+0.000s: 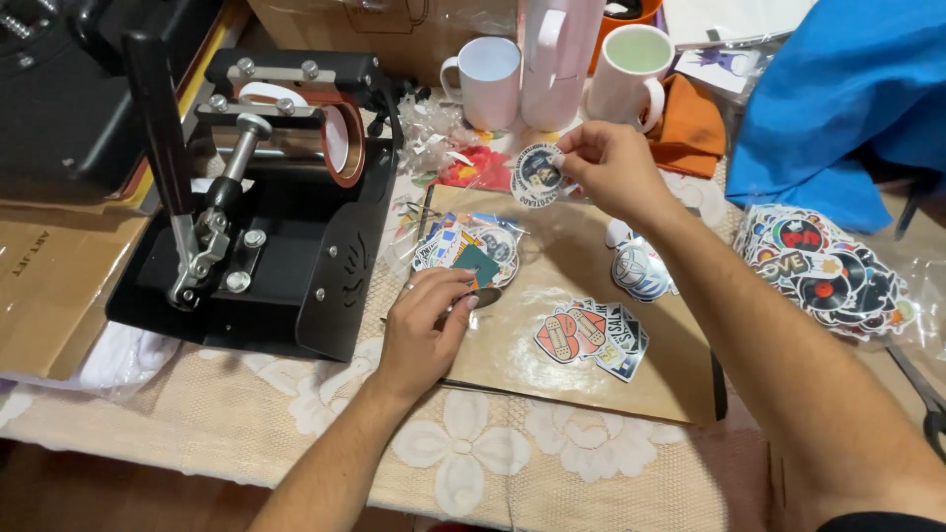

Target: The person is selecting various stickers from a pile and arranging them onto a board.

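My right hand (613,167) holds a round sticker (537,175) by its edge, lifted above the far side of a brown board (552,389). My left hand (426,330) rests on the board's left part, fingers curled against a fanned stack of stickers (471,248) with a dark green one on top. Two more sticker piles lie on the board, one with a red round sticker (587,335) near the middle and one bluish (641,268) beside my right forearm.
A black mug heat press (266,197) stands at the left. Two white mugs (487,79) (633,74) and a pink tumbler (558,59) stand at the back. A bag of stickers (830,271) lies right, under blue cloth (847,99). Scissors (926,404) sit at the right edge.
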